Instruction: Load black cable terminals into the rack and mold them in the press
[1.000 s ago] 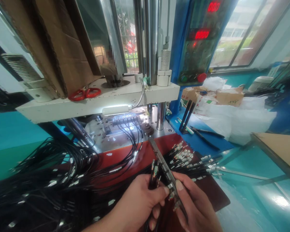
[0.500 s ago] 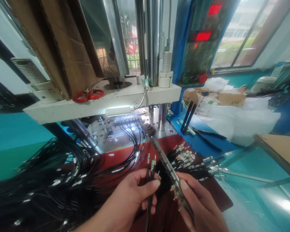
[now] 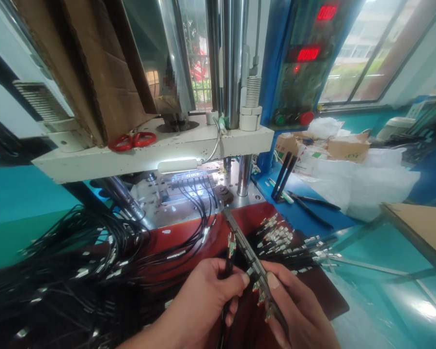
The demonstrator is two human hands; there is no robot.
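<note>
My left hand [image 3: 212, 295] is closed on a few black cables [image 3: 229, 264], whose metal connector ends with green parts stick up past the fingers. The thumb and forefinger pinch one connector right at the side of a long slotted metal bar [image 3: 244, 242]; whether it sits in a slot I cannot tell. My right hand [image 3: 292, 303] grips the lower part of that bar, thumb on top, and holds it at a slant. Several small connectors [image 3: 260, 294] stick out along the bar's lower left edge. Beyond the bar lies a heap of cable connectors [image 3: 278, 235].
A press with a white plate [image 3: 210, 148] stands ahead, red-handled scissors [image 3: 132, 141] on top. On its bed, cables run from a lit metal mould [image 3: 191, 182]. Black cables [image 3: 58, 291] pile up at left. Pliers [image 3: 312, 208] lie on a blue surface [image 3: 334, 220] at right.
My left hand has moved right with its cables, bringing a pinched connector up to the bar. The bar's far end has shifted slightly left.
</note>
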